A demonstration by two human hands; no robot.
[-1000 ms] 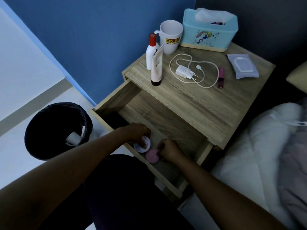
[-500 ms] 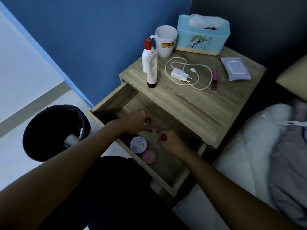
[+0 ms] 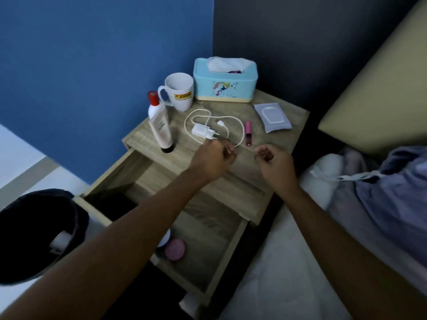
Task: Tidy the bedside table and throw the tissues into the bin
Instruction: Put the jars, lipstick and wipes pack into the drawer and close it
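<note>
On the wooden bedside table [image 3: 272,144] lies a white charger [image 3: 203,131] with its looped cable [image 3: 241,132]. My left hand [image 3: 212,158] is at the front of that loop, its fingertips pinching the cable. My right hand [image 3: 271,159] hovers over the table's front right part with fingers curled and nothing in it. A pink lipstick [image 3: 248,132] lies between the cable and a grey wet-wipe pack [image 3: 273,116]. At the back stands a turquoise tissue box [image 3: 225,85]. The black bin [image 3: 34,236] sits on the floor at lower left.
A white mug [image 3: 180,92], a red-capped bottle [image 3: 153,105] and a pale tube [image 3: 160,128] stand at the table's back left. The drawer [image 3: 208,229] is pulled out, with a pink tin [image 3: 175,249] inside. A bed with a duvet [image 3: 288,262] borders the right.
Both hands left the two tins in the drawer and rose to the tabletop. My left hand reached the charger cable. The view tilted up toward the table.
</note>
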